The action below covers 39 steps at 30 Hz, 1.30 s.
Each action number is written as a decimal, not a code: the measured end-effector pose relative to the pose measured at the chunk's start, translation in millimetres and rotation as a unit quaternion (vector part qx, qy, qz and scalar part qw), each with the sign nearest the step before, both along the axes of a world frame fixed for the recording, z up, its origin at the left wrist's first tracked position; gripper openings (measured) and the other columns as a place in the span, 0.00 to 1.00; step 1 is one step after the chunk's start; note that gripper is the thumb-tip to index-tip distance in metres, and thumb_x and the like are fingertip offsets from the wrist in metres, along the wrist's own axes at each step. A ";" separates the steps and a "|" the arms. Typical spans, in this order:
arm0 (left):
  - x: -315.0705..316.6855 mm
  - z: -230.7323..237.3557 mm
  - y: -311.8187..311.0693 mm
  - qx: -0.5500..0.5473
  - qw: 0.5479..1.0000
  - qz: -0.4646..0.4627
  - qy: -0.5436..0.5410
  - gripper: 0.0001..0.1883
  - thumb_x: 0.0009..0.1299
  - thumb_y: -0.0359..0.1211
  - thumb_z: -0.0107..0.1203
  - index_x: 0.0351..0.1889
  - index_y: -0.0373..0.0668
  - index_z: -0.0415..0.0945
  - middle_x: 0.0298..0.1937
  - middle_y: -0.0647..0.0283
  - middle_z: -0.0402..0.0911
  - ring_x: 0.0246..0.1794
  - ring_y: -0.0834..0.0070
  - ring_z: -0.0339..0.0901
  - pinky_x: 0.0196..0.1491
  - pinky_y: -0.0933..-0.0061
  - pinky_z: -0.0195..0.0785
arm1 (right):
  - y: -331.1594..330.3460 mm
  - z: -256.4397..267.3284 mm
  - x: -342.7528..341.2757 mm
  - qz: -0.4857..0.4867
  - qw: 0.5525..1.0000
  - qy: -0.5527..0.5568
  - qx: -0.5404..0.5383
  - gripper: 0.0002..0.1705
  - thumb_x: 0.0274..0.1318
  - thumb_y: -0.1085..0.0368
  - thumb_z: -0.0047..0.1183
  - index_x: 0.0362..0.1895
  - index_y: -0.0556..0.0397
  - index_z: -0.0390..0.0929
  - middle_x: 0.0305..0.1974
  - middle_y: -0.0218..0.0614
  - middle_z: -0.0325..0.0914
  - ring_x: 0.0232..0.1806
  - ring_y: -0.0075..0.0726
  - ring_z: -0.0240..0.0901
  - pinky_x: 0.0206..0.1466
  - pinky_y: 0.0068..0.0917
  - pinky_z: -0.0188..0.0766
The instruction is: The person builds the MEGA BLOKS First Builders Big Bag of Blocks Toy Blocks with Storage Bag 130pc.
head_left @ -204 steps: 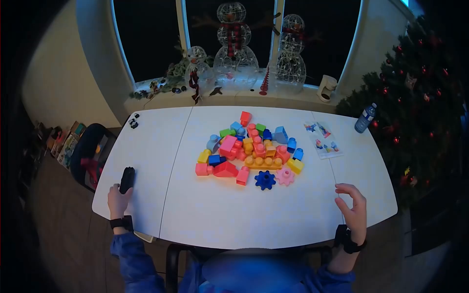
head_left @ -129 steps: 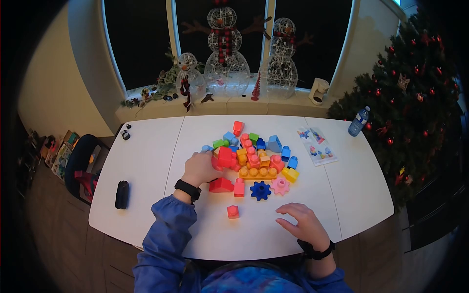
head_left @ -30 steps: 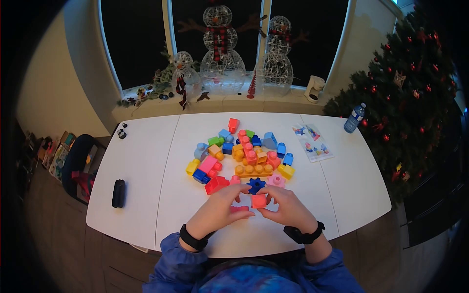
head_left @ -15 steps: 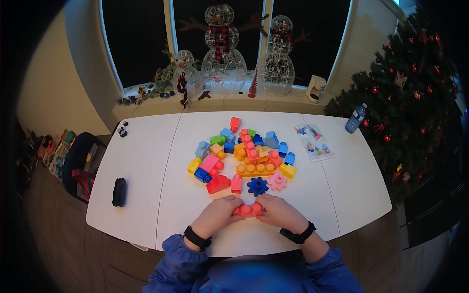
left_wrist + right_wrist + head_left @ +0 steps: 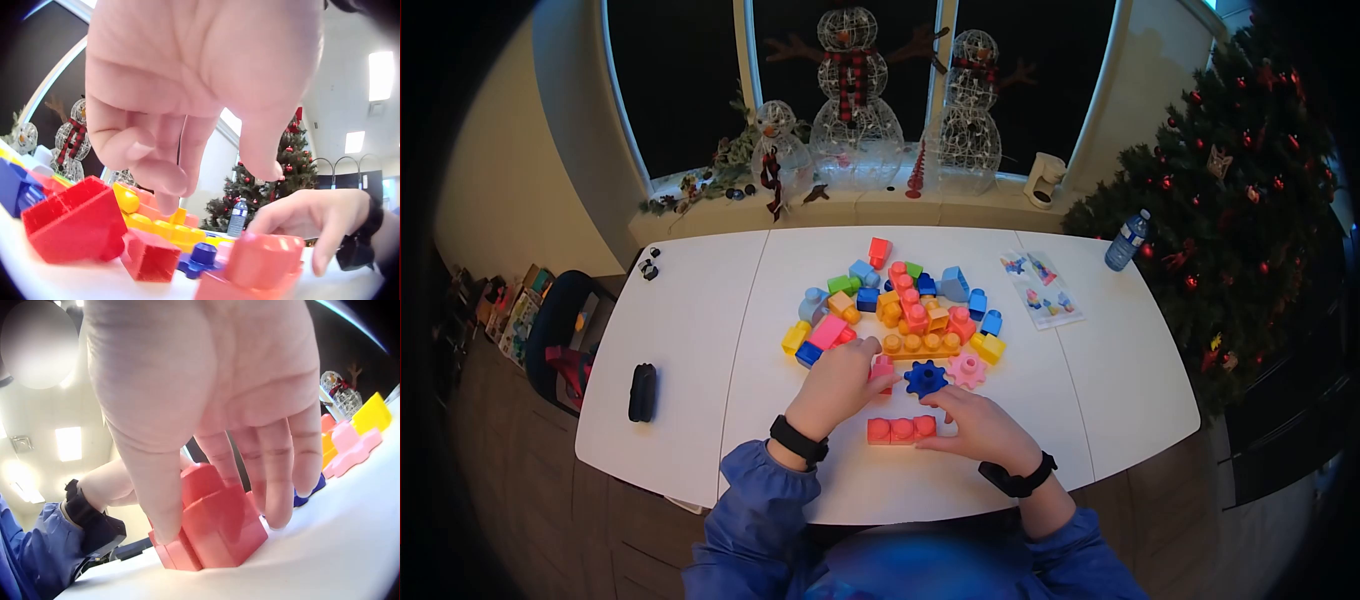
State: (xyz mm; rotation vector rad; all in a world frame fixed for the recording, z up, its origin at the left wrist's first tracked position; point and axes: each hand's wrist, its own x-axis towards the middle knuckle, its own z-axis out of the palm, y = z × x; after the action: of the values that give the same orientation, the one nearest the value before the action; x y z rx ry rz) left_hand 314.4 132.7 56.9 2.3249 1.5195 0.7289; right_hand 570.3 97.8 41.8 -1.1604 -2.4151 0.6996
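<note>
A row of three coral-red toy building blocks (image 5: 902, 431) sits on the white table in front of the person. The right hand (image 5: 985, 430) is at the row's right end. In the right wrist view, its thumb (image 5: 164, 506) lies against the end block (image 5: 222, 528) while the other fingers extend past the far side. Over the near edge of the block pile, the left hand (image 5: 835, 385) reaches with loosely bent fingers beside a single red block (image 5: 882, 370). From the left wrist, that red block (image 5: 150, 256) shows below the fingertips, apart from them.
A blue gear (image 5: 925, 378) and pink gear (image 5: 967, 370) lie beyond the right hand. Behind are yellow, green, blue and red blocks. A picture sheet (image 5: 1043, 290) and water bottle (image 5: 1128, 241) are at right, a black case (image 5: 642, 392) at left.
Separate red pieces in the hands a second ago now form one row. Half a second ago both hands held its ends; since then the left hand has moved away toward the pile.
</note>
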 end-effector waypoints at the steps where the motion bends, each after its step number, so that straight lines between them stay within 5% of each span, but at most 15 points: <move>1: 5.1 -9.9 12.2 0.008 0.999 0.008 0.032 0.25 0.65 0.45 0.72 0.47 0.34 0.80 0.35 0.50 0.85 0.37 0.51 0.85 0.42 0.56 0.78 | -0.5 1.8 0.7 -0.001 1.000 0.002 -0.001 0.35 0.53 0.45 0.74 0.59 0.51 0.80 0.50 0.42 0.81 0.46 0.46 0.82 0.49 0.39 0.78; 11: 28.9 -24.9 35.9 -0.006 0.986 0.020 0.166 0.20 0.63 0.41 0.71 0.44 0.39 0.78 0.34 0.51 0.85 0.37 0.52 0.86 0.38 0.54 0.80 | -8.3 15.3 8.6 0.001 0.998 0.059 0.003 0.32 0.51 0.51 0.77 0.56 0.53 0.81 0.45 0.40 0.82 0.41 0.40 0.81 0.46 0.34 0.78; 17: 14.8 -6.2 21.2 -0.028 1.000 -0.004 -0.007 0.21 0.65 0.37 0.71 0.49 0.36 0.77 0.37 0.50 0.85 0.37 0.56 0.86 0.40 0.59 0.79 | -8.2 22.9 12.6 -0.044 0.992 0.116 0.009 0.30 0.55 0.56 0.75 0.58 0.52 0.80 0.49 0.39 0.83 0.41 0.38 0.82 0.45 0.33 0.79; 20: 14.5 22.3 -9.9 -0.043 0.989 -0.091 -0.112 0.22 0.66 0.34 0.71 0.55 0.36 0.77 0.43 0.51 0.86 0.39 0.59 0.86 0.42 0.62 0.79 | -8.1 27.9 7.6 -0.066 0.982 0.175 0.018 0.28 0.58 0.59 0.72 0.60 0.52 0.79 0.50 0.39 0.83 0.41 0.38 0.82 0.44 0.32 0.78; 31: 21.2 19.6 -40.5 -0.059 0.977 -0.128 -0.159 0.32 0.65 0.38 0.73 0.65 0.40 0.72 0.52 0.56 0.85 0.39 0.66 0.83 0.41 0.68 0.77 | -2.7 27.4 2.2 -0.033 0.980 0.188 0.053 0.23 0.58 0.65 0.70 0.56 0.53 0.80 0.46 0.39 0.85 0.39 0.38 0.83 0.43 0.32 0.79; 34: 7.5 21.5 -50.4 -0.080 0.981 -0.076 -0.160 0.36 0.64 0.42 0.74 0.66 0.37 0.73 0.56 0.49 0.84 0.50 0.55 0.84 0.49 0.62 0.77 | -0.8 31.1 17.6 -0.051 0.985 0.157 0.046 0.22 0.57 0.65 0.70 0.55 0.54 0.80 0.46 0.40 0.85 0.38 0.39 0.83 0.43 0.33 0.79; 37: -5.3 3.1 -51.0 -0.089 0.988 -0.091 -0.084 0.35 0.63 0.42 0.75 0.64 0.35 0.75 0.56 0.49 0.83 0.51 0.54 0.83 0.52 0.61 0.77 | 1.7 24.2 28.9 -0.040 0.994 0.106 0.000 0.21 0.56 0.65 0.71 0.53 0.54 0.81 0.45 0.40 0.85 0.38 0.39 0.84 0.42 0.33 0.80; 39: -5.6 -5.8 -53.1 -0.078 0.989 -0.099 -0.081 0.30 0.62 0.39 0.75 0.59 0.36 0.79 0.50 0.52 0.84 0.43 0.60 0.82 0.45 0.65 0.77 | 2.4 13.1 30.7 -0.020 0.996 0.083 -0.037 0.20 0.55 0.65 0.72 0.51 0.53 0.81 0.45 0.38 0.85 0.37 0.36 0.84 0.41 0.31 0.80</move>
State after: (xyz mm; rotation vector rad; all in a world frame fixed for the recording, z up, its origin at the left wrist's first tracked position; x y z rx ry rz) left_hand 308.8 79.6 51.1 2.2010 1.2105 0.7022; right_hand 601.0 100.2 54.9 -1.1286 -2.2402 0.8454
